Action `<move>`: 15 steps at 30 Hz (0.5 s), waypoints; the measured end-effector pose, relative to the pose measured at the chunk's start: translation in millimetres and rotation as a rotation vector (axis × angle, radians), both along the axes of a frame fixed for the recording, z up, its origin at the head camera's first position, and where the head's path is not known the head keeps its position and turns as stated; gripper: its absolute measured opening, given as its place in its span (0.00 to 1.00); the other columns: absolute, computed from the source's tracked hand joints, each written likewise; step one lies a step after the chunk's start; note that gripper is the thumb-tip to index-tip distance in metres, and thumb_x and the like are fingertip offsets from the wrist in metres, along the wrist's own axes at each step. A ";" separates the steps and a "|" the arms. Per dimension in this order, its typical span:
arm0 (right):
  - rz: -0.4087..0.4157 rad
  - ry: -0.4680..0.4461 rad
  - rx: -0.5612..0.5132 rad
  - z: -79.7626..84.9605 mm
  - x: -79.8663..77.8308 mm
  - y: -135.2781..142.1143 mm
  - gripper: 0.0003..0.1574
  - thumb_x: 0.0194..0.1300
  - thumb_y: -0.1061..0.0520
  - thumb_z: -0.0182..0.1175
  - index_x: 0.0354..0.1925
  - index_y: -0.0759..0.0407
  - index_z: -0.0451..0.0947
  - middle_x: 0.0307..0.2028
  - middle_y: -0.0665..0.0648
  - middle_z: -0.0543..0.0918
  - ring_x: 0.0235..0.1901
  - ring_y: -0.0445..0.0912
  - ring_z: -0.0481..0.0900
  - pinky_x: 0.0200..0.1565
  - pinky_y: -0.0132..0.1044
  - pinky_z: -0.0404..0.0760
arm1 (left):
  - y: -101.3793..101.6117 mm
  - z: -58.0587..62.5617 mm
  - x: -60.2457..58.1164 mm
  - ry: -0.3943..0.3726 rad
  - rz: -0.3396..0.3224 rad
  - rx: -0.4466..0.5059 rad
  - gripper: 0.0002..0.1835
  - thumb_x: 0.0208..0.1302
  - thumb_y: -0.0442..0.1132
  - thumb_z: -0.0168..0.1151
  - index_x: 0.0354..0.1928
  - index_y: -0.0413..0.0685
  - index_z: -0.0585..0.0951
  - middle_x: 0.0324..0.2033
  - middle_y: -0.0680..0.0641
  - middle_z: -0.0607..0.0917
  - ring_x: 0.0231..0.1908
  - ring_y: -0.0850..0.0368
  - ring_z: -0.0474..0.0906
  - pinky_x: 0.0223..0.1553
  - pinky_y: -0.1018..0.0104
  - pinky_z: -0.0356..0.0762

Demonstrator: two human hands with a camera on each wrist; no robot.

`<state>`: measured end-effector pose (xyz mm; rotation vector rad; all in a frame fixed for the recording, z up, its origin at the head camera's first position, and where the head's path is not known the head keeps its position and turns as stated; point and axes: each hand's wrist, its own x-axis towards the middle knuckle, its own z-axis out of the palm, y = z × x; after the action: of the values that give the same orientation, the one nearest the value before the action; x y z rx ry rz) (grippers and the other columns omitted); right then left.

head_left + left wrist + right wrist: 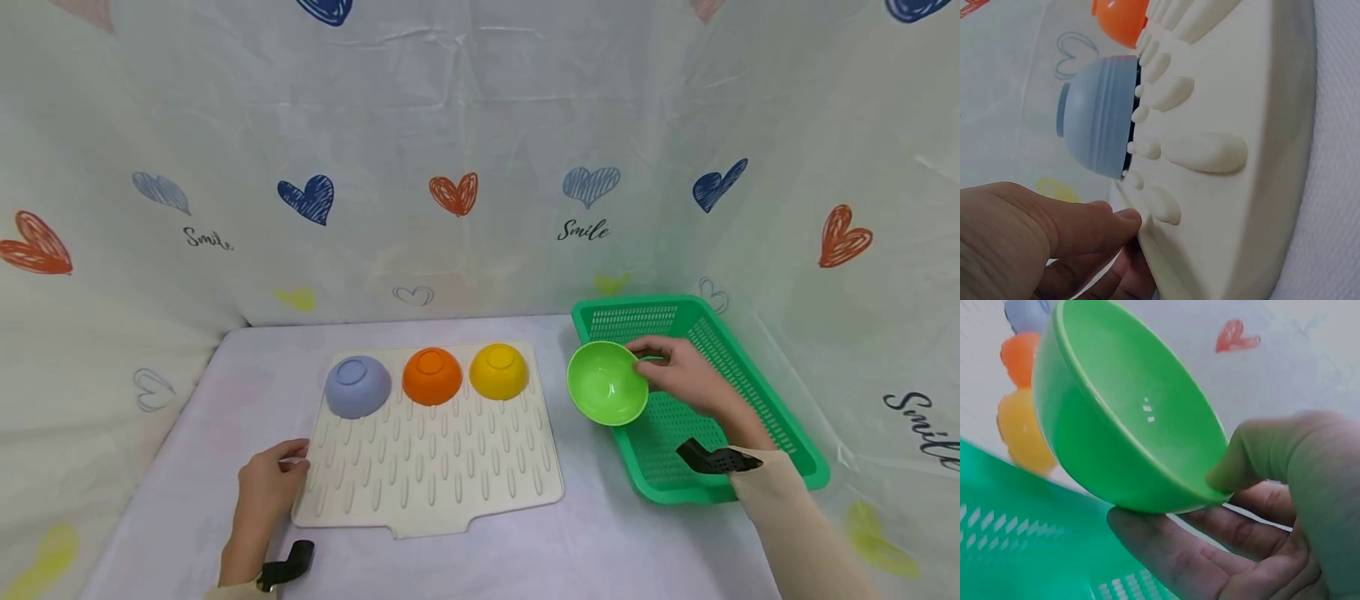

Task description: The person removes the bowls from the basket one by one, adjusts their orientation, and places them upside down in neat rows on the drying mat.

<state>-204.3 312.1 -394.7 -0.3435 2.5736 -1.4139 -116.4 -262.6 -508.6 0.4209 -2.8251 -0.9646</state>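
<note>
My right hand (pixel 686 375) pinches a light green bowl (pixel 607 383) by its rim, thumb inside and fingers under the outside in the right wrist view. The bowl is tilted, its hollow facing me, above the left edge of a green basket (pixel 645 479). At the left edge of a cream drying mat (pixel 427 492), my left hand (pixel 270 479) grips the border between thumb and fingers. Along the mat's far side, a blue bowl (pixel 357 387), an orange bowl (pixel 432 377) and a yellow bowl (pixel 498 372) stand upside down in a row.
Raised oval ridges (pixel 1207 152) cover the mat. A white cloth (pixel 195 450) lies under everything. Behind and at the sides hangs a pale curtain (pixel 510 258) printed with hearts. The basket has slotted walls and stands at the right.
</note>
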 end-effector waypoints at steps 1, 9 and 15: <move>-0.005 0.000 -0.007 -0.6 0.3 -3.8 0.23 0.72 0.62 0.57 0.63 0.68 0.76 0.61 0.72 0.78 0.47 0.43 0.88 0.41 0.41 0.89 | 0.1 0.1 0.6 -0.002 0.001 0.001 0.19 0.63 0.28 0.63 0.56 0.30 0.83 0.45 0.31 0.88 0.42 0.37 0.86 0.37 0.55 0.83; -0.019 0.018 -0.049 -4.2 0.4 -34.7 0.22 0.72 0.63 0.56 0.61 0.67 0.79 0.60 0.71 0.81 0.51 0.55 0.88 0.39 0.41 0.90 | 3.5 0.7 2.2 0.007 0.010 0.002 0.18 0.66 0.34 0.63 0.56 0.33 0.83 0.47 0.32 0.88 0.41 0.40 0.85 0.31 0.65 0.78; -0.037 0.034 -0.054 -5.4 -0.3 -56.6 0.22 0.72 0.63 0.56 0.62 0.64 0.78 0.59 0.68 0.82 0.56 0.62 0.85 0.41 0.43 0.90 | 8.8 3.7 1.8 0.065 0.010 0.004 0.17 0.69 0.35 0.62 0.55 0.33 0.84 0.46 0.32 0.88 0.38 0.40 0.86 0.29 0.66 0.78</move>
<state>-204.6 255.6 -400.1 -0.3329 2.5853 -1.5055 -114.6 -253.8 -504.9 0.3963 -2.7611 -0.9641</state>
